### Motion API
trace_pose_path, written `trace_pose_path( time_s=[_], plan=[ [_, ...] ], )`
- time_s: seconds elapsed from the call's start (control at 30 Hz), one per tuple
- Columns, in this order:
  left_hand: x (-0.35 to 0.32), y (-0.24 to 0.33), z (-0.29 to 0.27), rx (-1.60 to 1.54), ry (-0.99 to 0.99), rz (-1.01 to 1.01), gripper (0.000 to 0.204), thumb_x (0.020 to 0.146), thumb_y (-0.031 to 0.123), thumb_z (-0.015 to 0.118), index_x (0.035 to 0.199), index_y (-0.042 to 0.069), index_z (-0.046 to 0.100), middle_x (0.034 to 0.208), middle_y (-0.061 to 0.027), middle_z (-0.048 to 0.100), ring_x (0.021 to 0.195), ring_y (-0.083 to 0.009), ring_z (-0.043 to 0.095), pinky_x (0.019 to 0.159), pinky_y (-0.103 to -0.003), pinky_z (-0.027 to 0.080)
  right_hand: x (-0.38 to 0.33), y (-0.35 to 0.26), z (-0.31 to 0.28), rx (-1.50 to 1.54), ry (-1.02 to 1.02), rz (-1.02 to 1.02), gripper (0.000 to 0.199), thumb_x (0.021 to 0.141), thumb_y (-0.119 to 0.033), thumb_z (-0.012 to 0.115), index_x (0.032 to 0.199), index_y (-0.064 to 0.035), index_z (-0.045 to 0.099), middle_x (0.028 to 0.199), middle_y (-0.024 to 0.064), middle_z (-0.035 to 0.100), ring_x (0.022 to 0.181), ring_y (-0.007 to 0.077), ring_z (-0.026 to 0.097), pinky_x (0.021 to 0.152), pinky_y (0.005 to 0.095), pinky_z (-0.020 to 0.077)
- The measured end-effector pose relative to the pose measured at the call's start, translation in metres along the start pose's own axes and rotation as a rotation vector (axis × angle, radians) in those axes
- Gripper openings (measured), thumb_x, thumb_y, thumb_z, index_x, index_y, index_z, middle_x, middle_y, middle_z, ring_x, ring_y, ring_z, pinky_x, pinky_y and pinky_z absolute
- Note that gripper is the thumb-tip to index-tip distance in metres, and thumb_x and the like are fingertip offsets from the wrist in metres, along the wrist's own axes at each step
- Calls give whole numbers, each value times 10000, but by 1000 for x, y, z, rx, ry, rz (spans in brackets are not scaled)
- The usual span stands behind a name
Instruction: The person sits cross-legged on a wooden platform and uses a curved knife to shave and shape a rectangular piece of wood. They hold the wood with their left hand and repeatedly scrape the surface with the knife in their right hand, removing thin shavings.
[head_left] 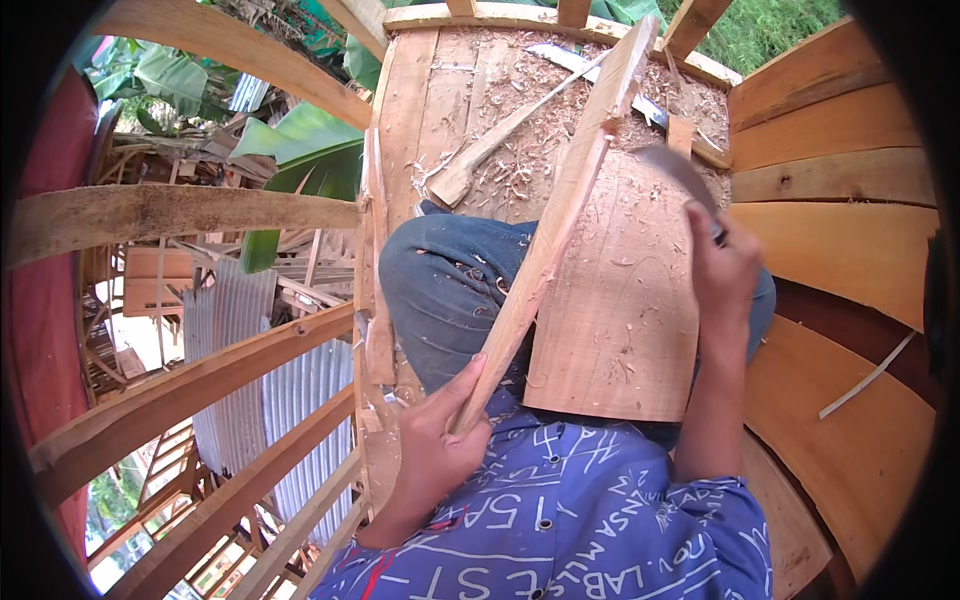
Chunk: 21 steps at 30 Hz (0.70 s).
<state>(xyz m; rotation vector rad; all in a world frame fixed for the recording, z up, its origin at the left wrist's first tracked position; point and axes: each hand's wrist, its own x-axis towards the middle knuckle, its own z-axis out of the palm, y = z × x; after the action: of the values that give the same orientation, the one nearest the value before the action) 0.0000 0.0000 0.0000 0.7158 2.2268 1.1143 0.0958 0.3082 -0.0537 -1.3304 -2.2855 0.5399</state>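
My left hand [447,425] is closed around the near end of a long wooden strip [545,245], which slants up and away to the far right. Shaved, uneven patches show along the strip's far part. In my right hand [725,265] is a knife [682,172], its curved blade blurred and lifted to the right of the strip, apart from it. Below both, a wide wooden board [620,320] rests across my lap, with a few shavings scattered on it.
Wood shavings cover the plank floor [425,110], where a tapered wooden stick [480,160] lies. A shiny metal blade [570,60] passes under the strip. Slatted rails stand at left, orange-brown boards [830,235] at right. Corrugated metal sheets [305,430] show beyond the left rails.
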Motion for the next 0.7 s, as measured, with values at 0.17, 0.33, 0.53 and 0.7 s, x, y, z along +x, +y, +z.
trace_pose_path(
  time_s=[0.17, 0.33, 0.53, 0.7],
  plan=[
    [-8, -3, -5, 31, 48, 1, 602, 649, -64, 586, 1245, 11, 620, 996, -229, 700, 896, -259, 713, 771, -288, 524, 37, 28, -38, -113, -180, 112, 482, 830, -452, 709, 815, 29, 694, 533, 157, 553, 478, 229, 523, 517, 380, 426],
    [1, -4, 1, -29, 77, -7, 579, 649, -58, 582, 1224, -8, 630, 1002, -221, 705, 892, -225, 710, 765, -280, 522, 59, 29, 19, 135, -237, 18, 333, 840, -308, 694, 802, 23, 670, 575, 176, 557, 515, 304, 545, 538, 385, 435],
    [-2, -4, 3, -22, 91, -10, 559, 649, -41, 584, 1205, -18, 639, 1030, -209, 705, 932, -211, 702, 821, -274, 522, 105, 61, 81, -78, -313, 73, 411, 811, -396, 693, 948, -10, 721, 777, 230, 676, 803, 386, 671, 741, 430, 519],
    [-4, -5, 5, -65, 78, -41, 563, 654, -39, 573, 1214, -24, 628, 1089, -191, 694, 982, -206, 685, 875, -300, 517, 106, 77, 82, -11, -513, 119, 472, 777, -433, 719, 938, 11, 717, 799, 246, 677, 810, 390, 675, 759, 429, 523]
  ],
)
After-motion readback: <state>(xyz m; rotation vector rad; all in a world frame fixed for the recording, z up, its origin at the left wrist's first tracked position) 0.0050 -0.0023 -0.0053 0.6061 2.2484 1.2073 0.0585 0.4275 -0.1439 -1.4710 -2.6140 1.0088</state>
